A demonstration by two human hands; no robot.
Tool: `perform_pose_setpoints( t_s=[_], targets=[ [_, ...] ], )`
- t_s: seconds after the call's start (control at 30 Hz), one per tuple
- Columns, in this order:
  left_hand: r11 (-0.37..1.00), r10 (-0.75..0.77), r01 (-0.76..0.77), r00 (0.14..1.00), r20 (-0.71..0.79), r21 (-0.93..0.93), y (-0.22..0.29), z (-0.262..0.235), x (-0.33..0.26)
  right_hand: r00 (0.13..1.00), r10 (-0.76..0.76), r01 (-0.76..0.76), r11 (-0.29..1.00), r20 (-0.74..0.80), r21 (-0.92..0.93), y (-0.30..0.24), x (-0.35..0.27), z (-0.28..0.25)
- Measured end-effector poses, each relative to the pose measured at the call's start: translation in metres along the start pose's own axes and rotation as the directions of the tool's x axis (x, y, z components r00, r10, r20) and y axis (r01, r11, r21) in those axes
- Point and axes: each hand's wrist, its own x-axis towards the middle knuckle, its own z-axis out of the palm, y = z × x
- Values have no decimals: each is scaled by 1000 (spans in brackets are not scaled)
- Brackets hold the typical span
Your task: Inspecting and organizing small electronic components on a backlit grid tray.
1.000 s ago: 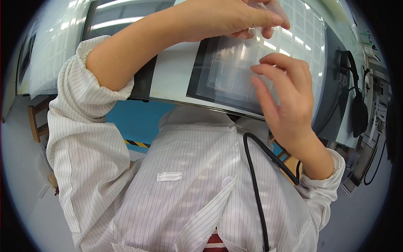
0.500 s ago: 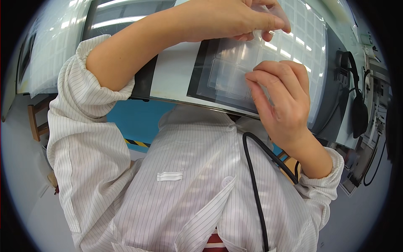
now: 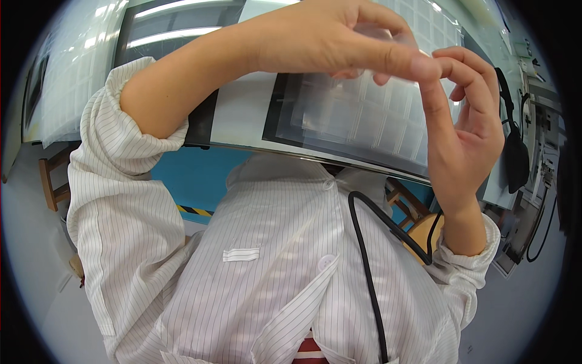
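- Your worktop (image 3: 242,118) is a pale, glossy slab that mirrors the ceiling lights, and its front edge bends across the upper half of the view; a blue floor patch with a striped strip shows under it.
- On the worktop lies a dark-framed flat panel (image 3: 285,115), rectangular and smooth.
- Over that panel you hold a clear plastic sheet (image 3: 364,115), thin and glossy, marked with a grid of pale squares; its long axis runs roughly left to right, dipping toward your right.
- The sheet's upper right corner is lifted up to your fingers, and the rest spreads down and left across the panel.
- Your left hand (image 3: 330,42) reaches across from the left and pinches the sheet's top edge between thumb and fingers.
- Your right hand (image 3: 464,133) stands upright at the sheet's right edge, fingers curled, with fingertips meeting the left hand at the raised corner; I cannot tell whether it actually grips the sheet.
- A black cable (image 3: 364,261) hangs down your striped white coat (image 3: 254,285).
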Motion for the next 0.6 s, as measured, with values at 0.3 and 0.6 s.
perform_pose_setpoints(
  t_s=[0.3,0.6],
  targets=[
    [949,-233,231,972,14,-216,-8,-10,10,977,-50,84,984,207,-157,-10,-29,9],
    [953,-259,257,966,7,-160,-8,-10,10,969,-100,141,975,224,-173,-8,-35,15]
  ],
)
